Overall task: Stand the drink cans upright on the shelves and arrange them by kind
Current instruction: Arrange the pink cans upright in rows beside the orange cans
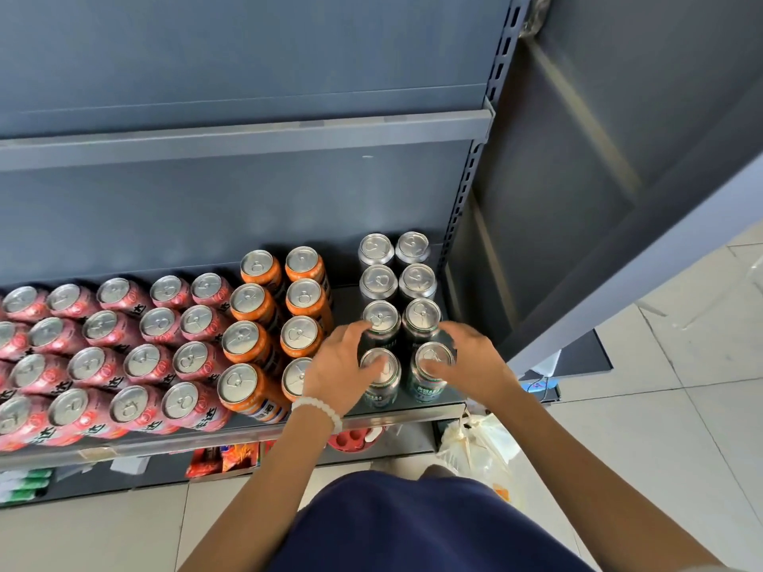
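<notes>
Two hands (406, 365) grip front dark cans (382, 379) on the shelf (404, 414).

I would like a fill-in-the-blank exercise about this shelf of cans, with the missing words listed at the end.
1. The left hand grips the front dark can in the left column; the right hand grips the front can of the ____ column.
2. The orange cans stand between the pink cans and the ____ cans.
3. The dark cans stand in ____ columns.
4. The left wrist wears a ____ bracelet.

Missing words: right; dark; two; white
</notes>
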